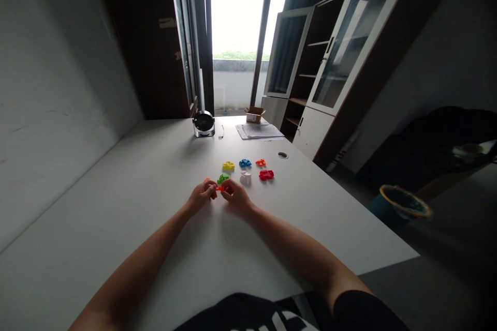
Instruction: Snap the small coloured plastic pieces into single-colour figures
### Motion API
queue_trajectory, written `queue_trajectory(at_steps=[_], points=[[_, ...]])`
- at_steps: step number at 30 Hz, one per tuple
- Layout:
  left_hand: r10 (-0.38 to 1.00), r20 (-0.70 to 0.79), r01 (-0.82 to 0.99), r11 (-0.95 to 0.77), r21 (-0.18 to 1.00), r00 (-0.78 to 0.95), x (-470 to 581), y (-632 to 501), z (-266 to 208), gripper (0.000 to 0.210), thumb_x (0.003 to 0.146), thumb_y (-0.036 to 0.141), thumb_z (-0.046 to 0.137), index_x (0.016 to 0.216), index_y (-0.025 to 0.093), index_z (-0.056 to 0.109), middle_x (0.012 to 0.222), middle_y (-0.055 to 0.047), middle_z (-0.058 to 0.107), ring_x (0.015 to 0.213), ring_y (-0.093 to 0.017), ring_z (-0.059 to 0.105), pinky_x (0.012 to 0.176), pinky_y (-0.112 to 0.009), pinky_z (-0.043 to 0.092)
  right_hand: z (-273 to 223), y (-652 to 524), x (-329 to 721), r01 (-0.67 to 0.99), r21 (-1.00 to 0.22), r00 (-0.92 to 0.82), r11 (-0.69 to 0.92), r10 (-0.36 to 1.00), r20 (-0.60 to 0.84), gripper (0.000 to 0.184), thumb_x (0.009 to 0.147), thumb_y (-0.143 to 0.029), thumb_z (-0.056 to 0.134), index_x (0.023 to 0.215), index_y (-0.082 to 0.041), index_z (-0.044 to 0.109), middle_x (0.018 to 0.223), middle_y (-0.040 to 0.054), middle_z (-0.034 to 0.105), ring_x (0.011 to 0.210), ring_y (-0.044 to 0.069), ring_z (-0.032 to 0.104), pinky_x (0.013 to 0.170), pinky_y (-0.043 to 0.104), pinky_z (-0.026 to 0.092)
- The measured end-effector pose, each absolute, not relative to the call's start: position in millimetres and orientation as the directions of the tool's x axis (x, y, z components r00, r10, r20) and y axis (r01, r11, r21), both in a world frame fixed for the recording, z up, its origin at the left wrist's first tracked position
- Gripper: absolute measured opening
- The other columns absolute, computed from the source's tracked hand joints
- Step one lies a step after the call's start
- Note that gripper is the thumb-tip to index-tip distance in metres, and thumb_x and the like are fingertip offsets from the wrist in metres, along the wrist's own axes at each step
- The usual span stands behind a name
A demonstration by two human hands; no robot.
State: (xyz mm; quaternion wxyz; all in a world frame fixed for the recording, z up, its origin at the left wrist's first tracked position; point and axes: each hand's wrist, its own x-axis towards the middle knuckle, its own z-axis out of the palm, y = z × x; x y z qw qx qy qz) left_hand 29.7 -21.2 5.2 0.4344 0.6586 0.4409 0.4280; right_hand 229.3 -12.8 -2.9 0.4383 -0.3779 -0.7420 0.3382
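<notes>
My left hand [201,195] and my right hand [235,195] meet over the white table, both with closed fingers. Between their fingertips is a small orange-red plastic piece [219,188], mostly hidden by the fingers. Just beyond it lies a green plastic piece [223,179], partly covered by my right hand. A bit of orange shows behind my left hand. Farther out are a yellow piece [228,165], a blue piece [245,163] and a small orange piece [260,162]. Right of my right hand sit a white piece [245,178] and a red piece [266,175], perhaps toy vehicles.
At the table's [295,207] far end stand a round black device [204,122] on a stand, papers [260,132] and an open cardboard box [254,114]. A cable hole [283,155] is near the right edge. A bin [404,204] stands on the floor at right.
</notes>
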Motion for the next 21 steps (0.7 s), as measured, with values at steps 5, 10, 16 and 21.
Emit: queue_trajectory(at_steps=[5, 10, 16, 21], points=[[0.955, 0.142, 0.043, -0.159, 0.986, 0.261, 31.1, -18.8, 3.6, 0.040, 0.091, 0.052, 0.056, 0.103, 0.015, 0.064, 0.075, -0.006, 0.070, 0.065, -0.017, 0.064, 0.063, -0.030, 0.051, -0.4, -15.6, 229.0, 0.263, -0.813, -0.331, 0.519, 0.840, 0.430, 0.019, 0.089, -0.034, 0.063, 0.103, -0.022, 0.064, 0.087, 0.0028, 0.066, 0.068, 0.015, 0.060, 0.064, 0.027, 0.049], [0.956, 0.107, 0.030, -0.120, 0.992, 0.272, 30.8, -19.1, 5.8, 0.040, 0.089, 0.051, 0.061, 0.099, 0.014, 0.067, 0.077, -0.007, 0.071, 0.066, -0.016, 0.064, 0.064, -0.030, 0.051, 4.2, -19.3, 228.9, 0.244, -0.781, -0.351, 0.575, 0.803, 0.481, 0.016, 0.092, -0.034, 0.061, 0.103, -0.023, 0.064, 0.102, 0.0053, 0.066, 0.074, 0.016, 0.064, 0.068, 0.030, 0.054], [0.963, 0.113, -0.006, -0.115, 0.993, 0.246, 28.7, -20.3, 7.3, 0.033, 0.085, 0.045, 0.068, 0.096, 0.014, 0.067, 0.083, -0.007, 0.072, 0.070, -0.015, 0.064, 0.070, -0.030, 0.051, 4.2, -21.2, 227.3, 0.241, -0.769, -0.356, 0.592, 0.791, 0.497, 0.018, 0.094, -0.034, 0.059, 0.108, -0.023, 0.062, 0.109, 0.0068, 0.065, 0.076, 0.016, 0.066, 0.067, 0.029, 0.055], [0.974, 0.115, -0.080, -0.101, 0.992, 0.195, 26.3, -20.0, 5.5, 0.035, 0.083, 0.043, 0.073, 0.102, 0.014, 0.065, 0.087, -0.007, 0.072, 0.072, -0.016, 0.066, 0.072, -0.031, 0.052, 2.7, -18.3, 226.6, 0.223, -0.808, -0.320, 0.545, 0.824, 0.468, 0.028, 0.095, -0.039, 0.058, 0.119, -0.024, 0.058, 0.105, 0.0053, 0.068, 0.076, 0.015, 0.066, 0.066, 0.028, 0.055]])
